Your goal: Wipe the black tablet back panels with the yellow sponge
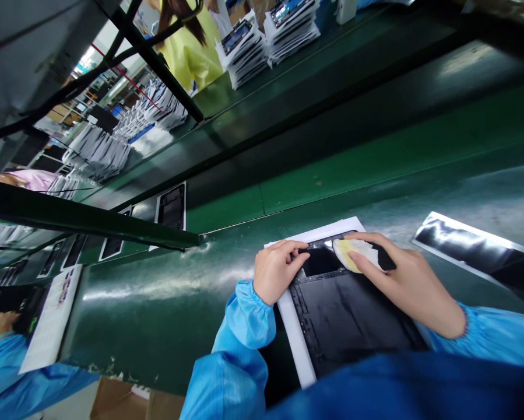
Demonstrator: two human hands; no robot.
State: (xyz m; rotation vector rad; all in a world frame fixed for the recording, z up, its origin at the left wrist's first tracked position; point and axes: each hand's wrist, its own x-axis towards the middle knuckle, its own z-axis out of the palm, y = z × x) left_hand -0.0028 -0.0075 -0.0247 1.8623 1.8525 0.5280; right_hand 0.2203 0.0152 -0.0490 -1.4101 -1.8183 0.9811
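Note:
A black tablet-like panel (349,315) lies in a white foam tray (294,332) on the green belt in front of me. My left hand (275,269) rests on the panel's far left corner, fingers curled and pressing down. My right hand (401,277) lies over the far right part, fingers pressed on a small white and yellow cloth pad (353,251) against the panel. Blue sleeves cover both my arms.
The green conveyor belt (165,291) runs left to right. A shiny black sheet (475,251) lies at the right. More trays (172,207) ride the belt further left. Stacks of trays (266,35) stand beyond; a person in yellow stands there, another worker's blue sleeve at left.

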